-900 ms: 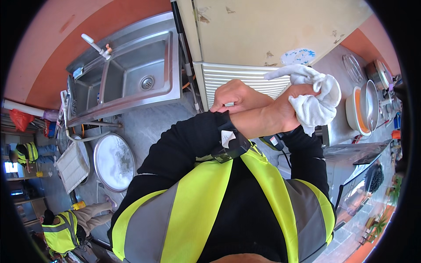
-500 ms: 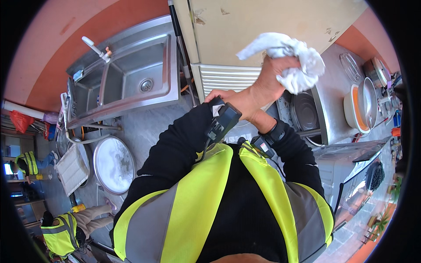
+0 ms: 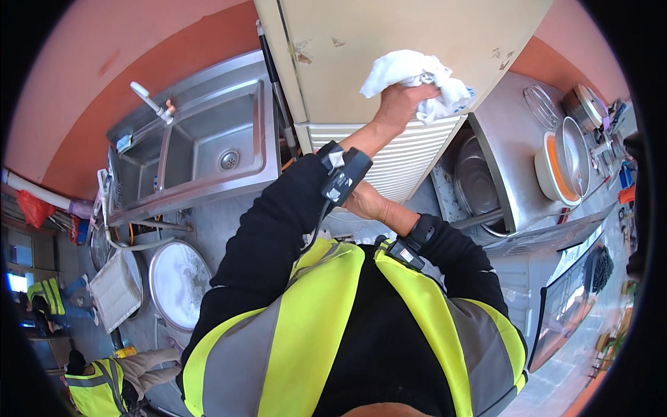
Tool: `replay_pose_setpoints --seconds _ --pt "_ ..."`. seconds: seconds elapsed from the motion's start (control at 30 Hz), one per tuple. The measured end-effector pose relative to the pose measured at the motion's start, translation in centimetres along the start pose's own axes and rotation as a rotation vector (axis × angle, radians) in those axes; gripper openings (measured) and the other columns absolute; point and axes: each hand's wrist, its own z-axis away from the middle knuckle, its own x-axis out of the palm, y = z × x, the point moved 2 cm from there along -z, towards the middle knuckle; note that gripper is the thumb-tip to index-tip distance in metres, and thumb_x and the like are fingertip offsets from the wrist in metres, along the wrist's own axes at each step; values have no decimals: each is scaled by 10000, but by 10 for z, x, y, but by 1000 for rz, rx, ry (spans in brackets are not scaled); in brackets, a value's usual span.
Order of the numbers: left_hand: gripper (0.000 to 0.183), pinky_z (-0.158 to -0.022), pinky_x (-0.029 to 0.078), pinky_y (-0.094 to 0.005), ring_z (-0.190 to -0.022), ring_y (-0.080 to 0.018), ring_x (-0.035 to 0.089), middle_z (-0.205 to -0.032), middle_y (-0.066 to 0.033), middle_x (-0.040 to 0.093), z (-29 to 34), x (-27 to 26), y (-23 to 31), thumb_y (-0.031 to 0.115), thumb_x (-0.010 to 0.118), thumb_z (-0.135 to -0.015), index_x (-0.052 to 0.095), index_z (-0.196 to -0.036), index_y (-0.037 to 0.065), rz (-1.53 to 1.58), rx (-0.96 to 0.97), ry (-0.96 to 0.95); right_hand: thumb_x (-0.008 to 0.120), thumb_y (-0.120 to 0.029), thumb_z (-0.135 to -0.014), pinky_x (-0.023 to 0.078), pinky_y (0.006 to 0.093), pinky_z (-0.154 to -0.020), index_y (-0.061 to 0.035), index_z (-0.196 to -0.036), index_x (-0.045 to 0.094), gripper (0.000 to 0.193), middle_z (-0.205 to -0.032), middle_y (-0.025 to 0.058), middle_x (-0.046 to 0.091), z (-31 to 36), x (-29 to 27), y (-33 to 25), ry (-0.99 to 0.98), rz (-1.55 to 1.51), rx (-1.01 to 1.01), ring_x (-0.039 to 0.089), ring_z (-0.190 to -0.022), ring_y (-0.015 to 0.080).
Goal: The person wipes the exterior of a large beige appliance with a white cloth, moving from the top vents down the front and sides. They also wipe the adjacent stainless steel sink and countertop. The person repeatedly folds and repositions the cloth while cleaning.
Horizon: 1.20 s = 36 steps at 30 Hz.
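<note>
My left hand (image 3: 401,105) is closed round a crumpled white cloth (image 3: 445,87), which bunches out on both sides of the fingers. A small blue mark shows at the cloth's right edge. Hand and cloth are in front of a beige cabinet panel (image 3: 396,31) with a few scuffed spots; I cannot tell if the cloth touches it. Below the panel is a white slatted grille (image 3: 417,149). My right hand (image 3: 372,201) is lower, beside my left forearm, by the black device (image 3: 345,177) strapped near that wrist. Its fingers are mostly hidden behind the device.
A steel double sink (image 3: 208,132) with a white tap (image 3: 142,90) stands left. Below it are a round pan (image 3: 179,285) and a white slatted panel (image 3: 114,281). A steel counter (image 3: 504,139) on the right bears bowls (image 3: 552,170). Two people in yellow vests (image 3: 97,389) are at lower left.
My left hand has moved left with the cloth. My right hand has come down from beyond the left wrist to its near side. The view has shifted slightly.
</note>
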Motion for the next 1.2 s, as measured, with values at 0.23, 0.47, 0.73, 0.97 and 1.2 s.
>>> replay_pose_setpoints --seconds 0.23,0.47,0.73,0.97,1.2 --pt "228 -740 468 -283 -844 -172 589 -920 -76 626 -17 -46 16 130 653 -744 633 -947 28 -623 205 -176 566 81 -751 503 240 -719 -3 -1114 591 373 -889 50 628 28 -59 -86 512 716 -91 608 -817 138" --pt "200 -753 480 -281 -833 -143 603 -922 -25 639 -2 -28 11 145 621 -836 612 -1015 55 118 -182 21 783 -304 -678 323 396 -1021 -90 -1343 434 781 -1378 173 341 39 -6 -169 654 1387 -1048 330 -1297 300" --pt "855 -1050 156 -640 -1360 -337 193 -1465 -196 194 4 -20 34 702 331 -850 165 -1456 122 724 -525 -111 636 -25 -797 488 305 -833 -5 -1192 502 418 -1107 87 583 20 -43 -188 720 259 -1072 584 -995 185" --pt "762 -1074 177 -609 -1383 -388 116 -1478 -276 79 -5 -42 53 609 286 -918 131 -1453 89 925 -436 182 511 -177 -909 487 371 -878 4 -1311 394 457 -1216 107 542 23 -66 -229 566 91 -988 560 -1065 239" --pt "463 -1022 310 -465 -1256 -378 371 -1312 -227 417 -40 -88 120 381 500 -915 488 -1201 17 -648 459 278 685 31 -758 479 288 -856 -2 -1156 541 424 -1086 89 577 26 -35 -313 659 515 -1541 571 -993 172"
